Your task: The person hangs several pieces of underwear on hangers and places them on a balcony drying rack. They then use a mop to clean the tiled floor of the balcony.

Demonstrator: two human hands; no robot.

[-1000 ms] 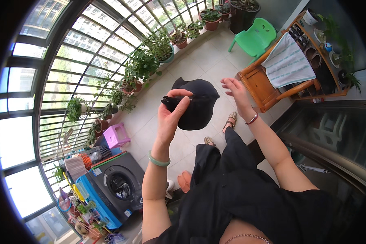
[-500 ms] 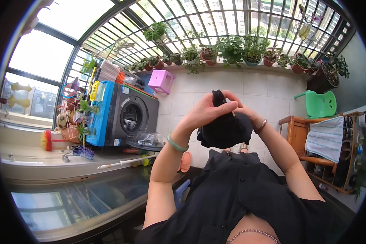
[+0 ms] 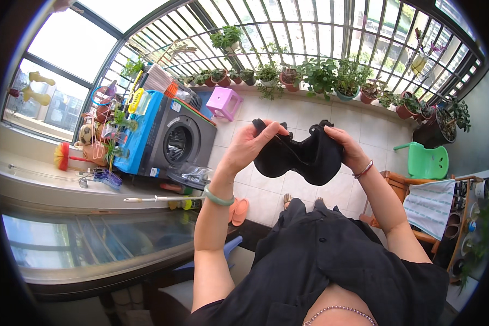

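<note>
A black bra hangs stretched between my two hands in front of my body, its two cups side by side and their rims facing up. My left hand pinches its upper left end between thumb and fingers. At the upper right end, my right hand grips it, with the thumb along the top and the other fingers partly hidden. Small loops of strap stick up beside the right thumb. A pale green bangle circles my left wrist and a thin bracelet my right.
A dark front-loading washing machine stands at the left, its round door open. Beyond it is a pink stool. Potted plants line the far barred window. At the right stand a green chair and a wooden rack. Orange slippers lie on the tiled floor.
My hands have moved apart, the left one leftward and the right one rightward. The bra, bunched up before, is now spread out between them with both cups showing.
</note>
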